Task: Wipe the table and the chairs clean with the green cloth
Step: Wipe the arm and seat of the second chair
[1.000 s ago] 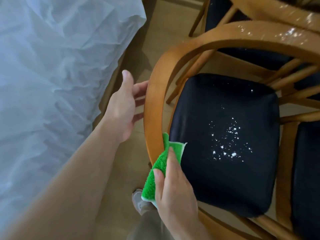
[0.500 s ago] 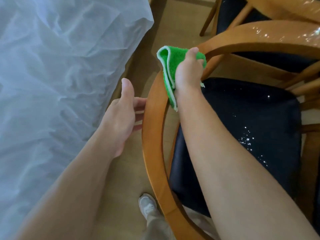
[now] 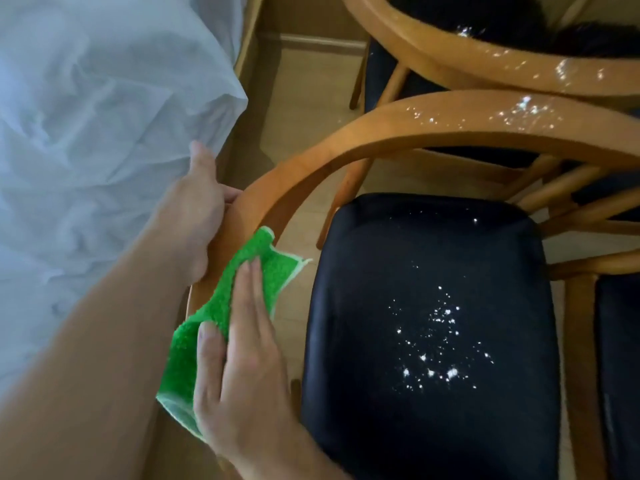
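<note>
A wooden chair with a curved backrest rail and a dark seat cushion stands in front of me. White powder specks lie on the cushion and on the right part of the rail. My right hand presses the green cloth flat against the left bend of the rail. My left hand grips the outer side of the same rail, just above the cloth.
A crumpled white sheet covers the surface on the left, close to the chair. A second wooden chair, also speckled white, stands behind. Another dark seat shows at the right edge. Tan floor lies between.
My right hand has brought the cloth back down from the upper bend of the rail to its lower left part. My left hand moved from open beside the rail to gripping it.
</note>
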The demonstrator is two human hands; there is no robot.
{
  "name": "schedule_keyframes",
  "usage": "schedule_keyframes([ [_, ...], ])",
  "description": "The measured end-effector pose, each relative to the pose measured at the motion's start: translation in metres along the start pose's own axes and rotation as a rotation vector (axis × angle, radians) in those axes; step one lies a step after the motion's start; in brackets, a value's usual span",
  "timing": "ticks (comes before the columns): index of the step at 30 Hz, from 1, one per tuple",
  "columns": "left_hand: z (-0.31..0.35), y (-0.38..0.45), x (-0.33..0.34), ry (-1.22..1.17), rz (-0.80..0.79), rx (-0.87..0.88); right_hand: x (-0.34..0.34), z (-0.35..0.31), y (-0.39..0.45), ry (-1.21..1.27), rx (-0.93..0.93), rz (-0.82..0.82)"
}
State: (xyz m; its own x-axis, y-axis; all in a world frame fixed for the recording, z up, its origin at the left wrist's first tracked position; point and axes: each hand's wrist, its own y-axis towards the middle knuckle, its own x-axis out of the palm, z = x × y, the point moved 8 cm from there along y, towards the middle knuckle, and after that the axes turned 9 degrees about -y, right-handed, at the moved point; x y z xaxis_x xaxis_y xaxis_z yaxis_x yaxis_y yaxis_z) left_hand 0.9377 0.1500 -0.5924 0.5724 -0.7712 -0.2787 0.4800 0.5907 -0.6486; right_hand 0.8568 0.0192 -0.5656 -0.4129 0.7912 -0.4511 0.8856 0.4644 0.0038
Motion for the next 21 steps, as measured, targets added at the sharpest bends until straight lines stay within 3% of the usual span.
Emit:
schedule_keyframes([
  [2,0.001,0.006,0.002,-0.146,-0.033,-0.045,-0.005,-0.002,0.042,-0.005,-0.065,-0.076],
  [6,-0.003,0.01,0.002,-0.277,-0.075,-0.098,-0.024,0.01,0.129,-0.31,-0.192,-0.116],
  [8,0.0,0.009,0.006,-0.088,-0.022,-0.086,-0.039,0.035,0.166,-0.433,-0.182,-0.2],
  [10,0.028,0.001,0.019,0.317,0.06,0.183,-0.062,0.06,0.195,-0.648,-0.197,-0.219],
  [12,0.049,-0.005,0.049,0.663,0.053,0.435,-0.088,0.078,0.214,-0.882,-0.224,-0.168],
  [14,0.051,-0.003,0.07,0.863,0.067,0.507,-0.12,0.093,0.227,-0.974,-0.204,-0.057],
  [18,0.048,0.013,0.079,1.039,0.115,0.535,-0.177,0.131,0.242,-1.095,0.052,0.128],
  [21,0.049,0.013,0.079,1.049,0.146,0.575,-0.166,0.131,0.24,-1.141,0.221,0.117],
])
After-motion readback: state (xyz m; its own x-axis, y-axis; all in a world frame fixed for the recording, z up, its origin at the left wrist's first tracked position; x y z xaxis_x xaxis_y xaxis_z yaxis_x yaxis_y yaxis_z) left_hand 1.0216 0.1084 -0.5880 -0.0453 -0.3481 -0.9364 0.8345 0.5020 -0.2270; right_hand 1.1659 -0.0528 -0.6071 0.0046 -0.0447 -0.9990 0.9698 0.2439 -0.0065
